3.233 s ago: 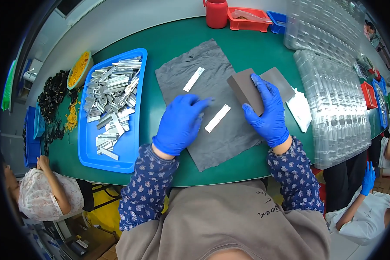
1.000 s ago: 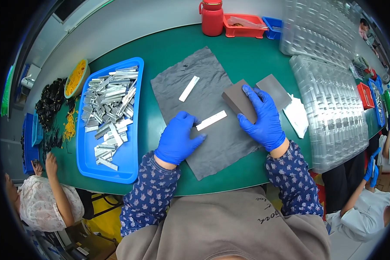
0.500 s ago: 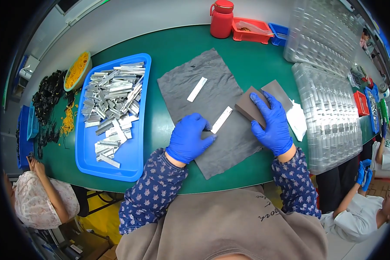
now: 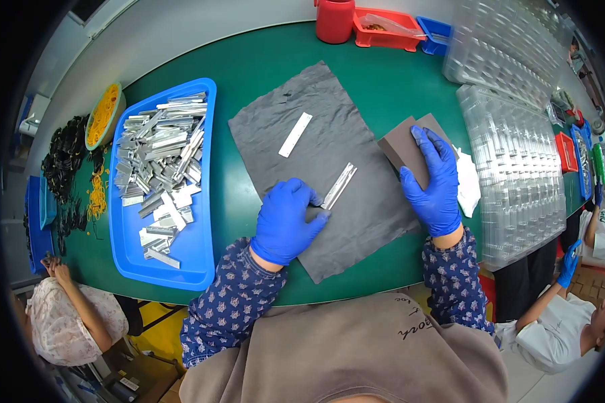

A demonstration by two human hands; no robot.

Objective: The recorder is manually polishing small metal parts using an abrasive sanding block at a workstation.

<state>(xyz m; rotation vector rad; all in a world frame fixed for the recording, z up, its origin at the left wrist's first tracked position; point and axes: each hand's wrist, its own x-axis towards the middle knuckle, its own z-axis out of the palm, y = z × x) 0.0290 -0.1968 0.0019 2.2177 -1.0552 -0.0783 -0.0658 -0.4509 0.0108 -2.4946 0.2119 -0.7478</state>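
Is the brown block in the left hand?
No, the right hand holds the block, while the left hand pinches a metal strip.

This looks like a workshop, or part of a factory. A big green worktop [image 4: 390, 80] spreads out around the left hand [image 4: 284, 221] and the right hand [image 4: 437, 185]. Left of the hands, a blue tray [image 4: 129, 235] has lots of shiny metal bits [image 4: 165, 151]. Right of them are clear plastic trays [image 4: 514, 174]. Farther right, another person [image 4: 554, 332] wears a blue glove [image 4: 569, 266].
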